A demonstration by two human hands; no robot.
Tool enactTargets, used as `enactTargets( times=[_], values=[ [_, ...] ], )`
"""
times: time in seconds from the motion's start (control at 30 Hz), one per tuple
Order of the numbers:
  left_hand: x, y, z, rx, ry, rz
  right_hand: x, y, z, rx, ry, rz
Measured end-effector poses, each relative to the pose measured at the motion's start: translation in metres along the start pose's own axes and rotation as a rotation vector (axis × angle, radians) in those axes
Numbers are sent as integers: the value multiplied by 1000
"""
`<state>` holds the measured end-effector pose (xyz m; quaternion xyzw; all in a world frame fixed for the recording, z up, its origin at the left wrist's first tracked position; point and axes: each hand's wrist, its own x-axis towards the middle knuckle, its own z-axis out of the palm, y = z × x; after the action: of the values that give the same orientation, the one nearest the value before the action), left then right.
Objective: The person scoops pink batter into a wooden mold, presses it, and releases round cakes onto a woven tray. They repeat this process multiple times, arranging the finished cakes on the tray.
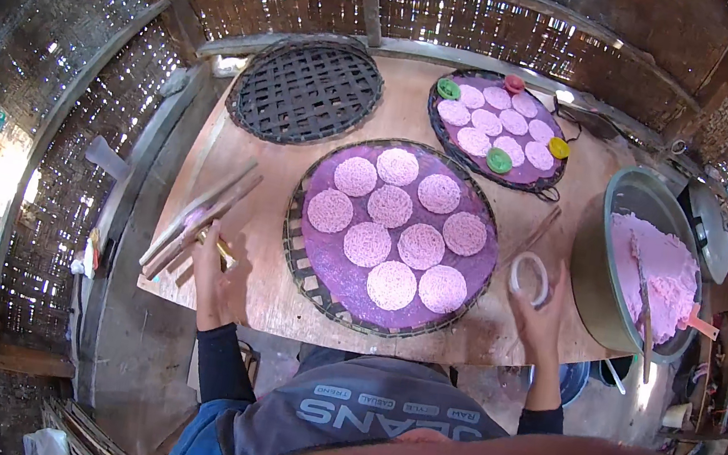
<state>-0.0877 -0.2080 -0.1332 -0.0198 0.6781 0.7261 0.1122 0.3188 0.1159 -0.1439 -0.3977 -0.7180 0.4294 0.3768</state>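
My left hand (217, 271) is closed on a tool of long wooden bars (201, 217) with a small yellowish part, at the table's left; its exact shape is unclear. My right hand (537, 319) grips a small white ring (528, 277) right of the central round woven tray. That tray (291, 264) bears a purple sheet (332, 251) with several pale pink, textured discs (390, 284) on it. A thin wooden stick (530, 236) lies just beyond my right hand.
Behind are an empty dark woven tray (305, 87) and another tray (443, 131) with pink discs and coloured rings. A large metal basin (590, 290) of pink dough, with sticks, sits at the right of the plywood table (172, 284). Woven walls surround it.
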Motion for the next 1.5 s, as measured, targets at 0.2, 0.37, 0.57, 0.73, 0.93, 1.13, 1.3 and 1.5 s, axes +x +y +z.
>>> enactTargets(
  times=[0.2, 0.37, 0.57, 0.73, 0.93, 1.13, 1.3, 1.5],
  values=[
    [8, -6, 2, -144, -140, -121, -14, 18, -30, -839, -3, -27],
    [40, -38, -22, 184, -71, 69, 33, -6, 12, -506, -59, -92],
    [-36, -26, -6, 1322, 373, 816, 119, 9, 71, -258, -172, -62],
    [-89, -55, 31, 1307, -122, 529, 164, 56, 93, -256, -247, -38],
    [-92, -74, 52, 1080, -118, 457, 152, 57, 107, -117, -184, -90],
    [-68, -60, 62, 405, -142, 281, 133, 41, 106, 225, -85, -20],
    [-51, 29, 139, -86, -503, 139, 156, -4, 60, 558, 22, 233],
    [67, 50, 290, -90, -908, -52, 211, -15, 20, 757, 286, 212]
  ],
)
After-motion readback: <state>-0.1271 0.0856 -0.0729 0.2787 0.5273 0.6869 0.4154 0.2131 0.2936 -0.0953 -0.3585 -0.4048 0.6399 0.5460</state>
